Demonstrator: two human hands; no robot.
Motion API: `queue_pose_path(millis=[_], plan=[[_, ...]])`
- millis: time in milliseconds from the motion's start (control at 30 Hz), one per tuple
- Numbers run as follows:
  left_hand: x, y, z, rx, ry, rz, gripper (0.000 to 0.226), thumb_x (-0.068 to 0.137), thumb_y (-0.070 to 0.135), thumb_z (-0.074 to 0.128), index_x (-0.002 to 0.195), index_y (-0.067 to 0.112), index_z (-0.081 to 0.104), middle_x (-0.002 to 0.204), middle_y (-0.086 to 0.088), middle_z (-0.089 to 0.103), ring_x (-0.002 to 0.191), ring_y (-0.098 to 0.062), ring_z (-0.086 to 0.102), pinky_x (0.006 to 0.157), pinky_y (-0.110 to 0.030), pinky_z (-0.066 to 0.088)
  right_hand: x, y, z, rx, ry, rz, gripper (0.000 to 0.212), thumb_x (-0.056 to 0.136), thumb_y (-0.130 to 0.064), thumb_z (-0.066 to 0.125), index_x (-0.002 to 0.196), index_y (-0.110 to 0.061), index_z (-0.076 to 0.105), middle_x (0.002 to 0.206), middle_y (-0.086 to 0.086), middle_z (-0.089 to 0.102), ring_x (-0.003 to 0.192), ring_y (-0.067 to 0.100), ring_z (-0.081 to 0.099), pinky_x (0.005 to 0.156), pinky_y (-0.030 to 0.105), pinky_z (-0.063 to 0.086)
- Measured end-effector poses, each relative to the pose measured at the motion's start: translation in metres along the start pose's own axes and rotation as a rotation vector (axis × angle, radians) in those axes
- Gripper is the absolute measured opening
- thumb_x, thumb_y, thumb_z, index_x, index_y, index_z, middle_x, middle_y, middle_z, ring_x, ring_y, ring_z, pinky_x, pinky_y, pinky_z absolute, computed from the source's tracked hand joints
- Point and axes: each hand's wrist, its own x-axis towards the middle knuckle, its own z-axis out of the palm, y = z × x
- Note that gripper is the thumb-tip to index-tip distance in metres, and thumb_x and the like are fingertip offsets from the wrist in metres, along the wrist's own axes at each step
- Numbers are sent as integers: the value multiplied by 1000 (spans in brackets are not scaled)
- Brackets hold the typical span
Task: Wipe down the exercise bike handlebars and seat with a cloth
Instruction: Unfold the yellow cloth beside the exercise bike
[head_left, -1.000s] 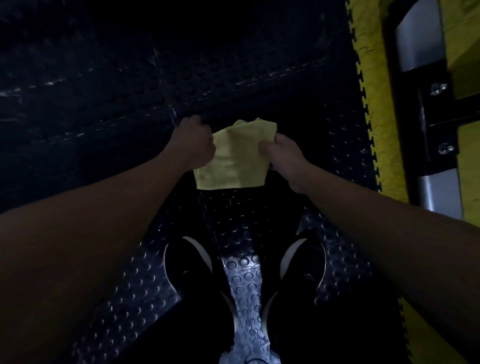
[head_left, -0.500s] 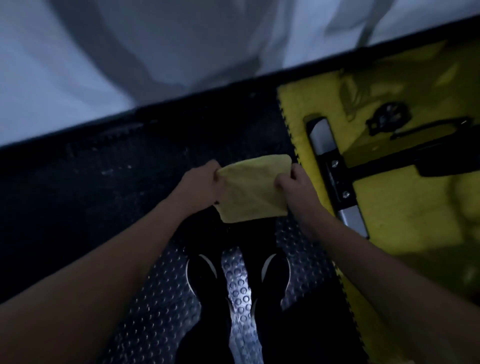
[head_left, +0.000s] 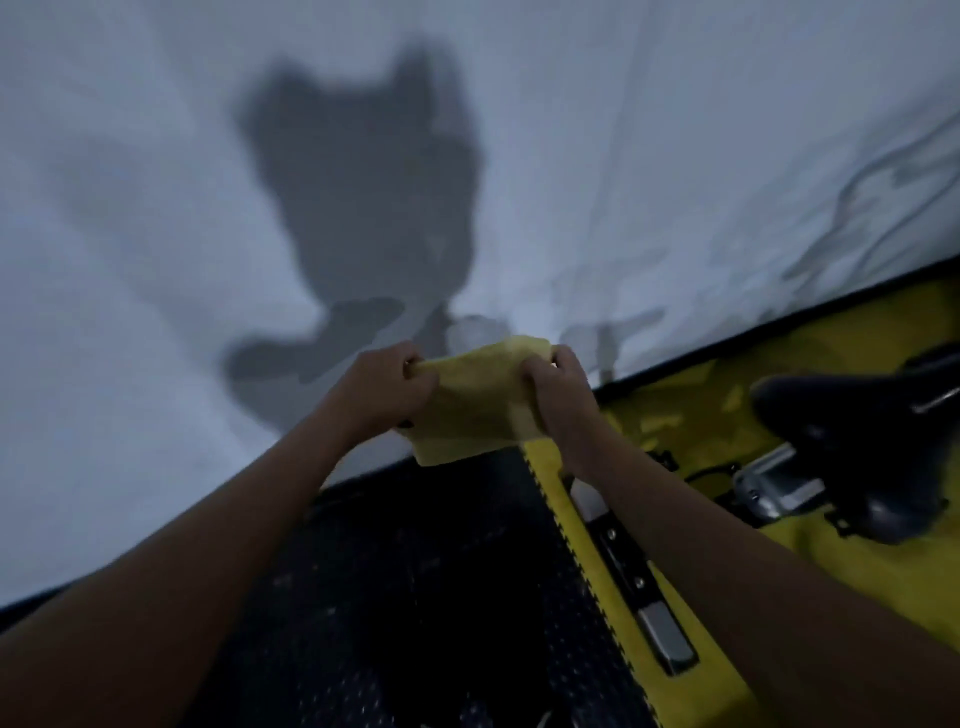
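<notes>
Both hands are up in front of the chest with the yellow cloth (head_left: 478, 400) stretched between them: the left hand (head_left: 387, 392) has its fingers curled over one upper corner, the right hand (head_left: 558, 395) pinches the other, and the rest hangs loose below. This looks like the readying step, shaking or folding the cloth before any wiping. The black seat (head_left: 857, 415) sits to the right, apart from the hands, over the yellow mat (head_left: 779, 353) (handlebars are out of view). Next, the cloth likely has to be gathered into one hand and carried right onto the seat.
</notes>
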Motion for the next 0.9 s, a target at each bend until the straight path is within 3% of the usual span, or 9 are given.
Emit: queue_pose_path(millis=[67,133,200,267,333,400,533,733,900], plan=[[-2,45,-31,-9,40,22,36,88,40,58,86,5,65,80,-12,65,63,-19,64,45,-25,52,-14,-50,-17,-3,-25,-69,14,98,-21,51,86,-19,44,79,-1,45,71,15,42,61,29,33],[-6,97,-59,54,62,85,56,79,62,48,75,8,62,71,-9,59,62,-19,55,49,-27,41,-28,-99,-43,-15,-51,-127,6,97,-23,50,95,-18,48,89,4,49,79,18,47,67,33,36],[-15,148,-78,121,19,187,73,76,68,32,98,10,69,81,-9,64,73,-25,61,63,-31,43,-42,-143,-75,-4,-29,-185,4,96,-22,50,99,-19,51,94,6,55,82,18,52,68,33,40],[-23,185,-88,-24,-40,311,87,70,65,26,132,17,63,99,-23,69,90,-42,68,75,-39,49,-52,-175,-102,-6,-4,-225,8,96,-20,51,103,-19,55,97,4,61,84,17,56,68,31,43],[-24,224,-89,-216,-78,237,66,82,60,40,125,15,62,96,-24,69,98,-48,67,77,-41,53,-60,-203,-131,-24,13,-254,9,96,-19,51,104,-17,55,98,1,62,86,16,57,68,30,44],[-19,265,-88,-264,-45,167,41,93,46,61,110,9,70,95,-11,71,105,-37,68,84,-40,56,-68,-227,-163,-32,57,-281,7,96,-20,52,102,-17,55,100,1,61,90,18,57,72,32,44],[-10,333,-88,-234,-117,303,35,88,43,72,77,10,76,75,2,72,77,-15,66,76,-33,49,-86,-261,-229,-27,197,-304,24,96,-21,53,116,-8,56,111,10,62,100,25,58,86,40,47],[-2,430,-57,-160,-220,498,40,89,52,66,83,13,75,94,-23,70,75,-21,64,74,-34,48,-114,-277,-328,-17,372,-295,22,98,-22,53,117,-11,57,118,13,63,111,32,61,94,43,48],[0,523,-1,-103,-265,623,42,94,52,60,88,11,72,76,-1,63,71,-15,58,67,-29,43,-132,-275,-429,-20,476,-286,8,97,-20,54,104,-17,55,110,8,61,104,28,60,90,43,48]])
